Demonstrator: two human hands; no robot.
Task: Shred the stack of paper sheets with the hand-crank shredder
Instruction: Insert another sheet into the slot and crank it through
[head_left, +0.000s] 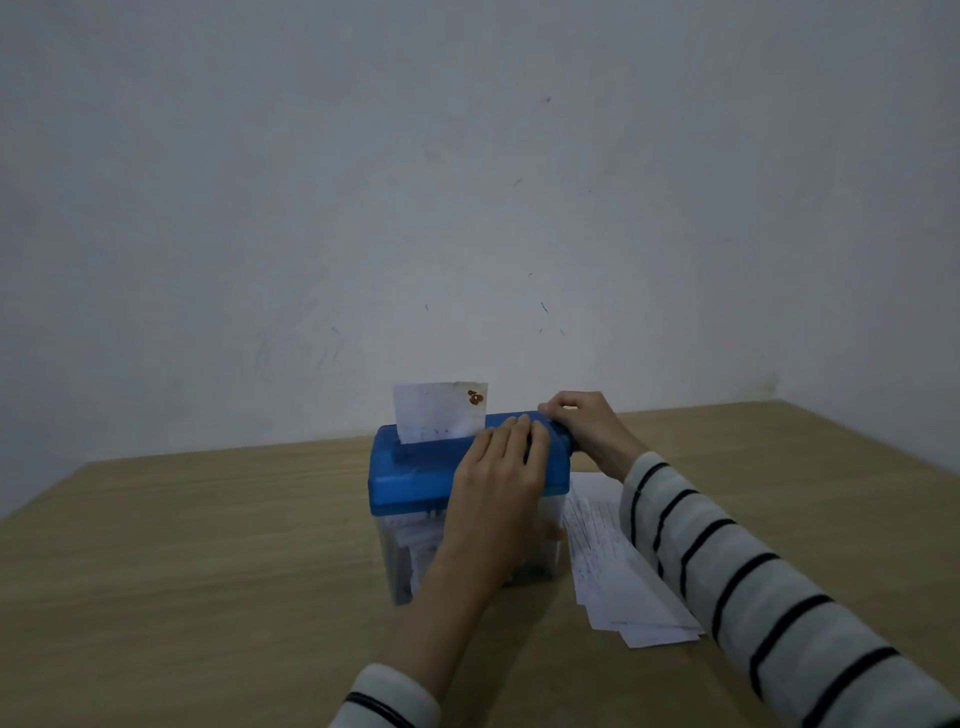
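The hand-crank shredder (415, 467) stands near the middle of the wooden table (208, 545); its lid is glossy blue plastic with rounded corners, and below it sits a clear, boxy bin (410, 556) in which pale paper strips show through the wall; a white sheet (439, 410) stands upright in the slot at the far side of the lid, a small brown mark near its top right corner. The left hand (498, 467) lies flat on the lid's right part, fingers straight and close together, pressing down and gripping nothing; the right hand (582, 423) is curled round the crank at the lid's right end, which it mostly hides. Just right of the bin, the stack of paper sheets (618, 587) lies fanned on the table, thin and white with faint print; a striped sleeve (753, 582) crosses over its right edge; the table's surface is matt, light wood grain; the wall (467, 182) behind is plain and pale, with a few small scuffs.
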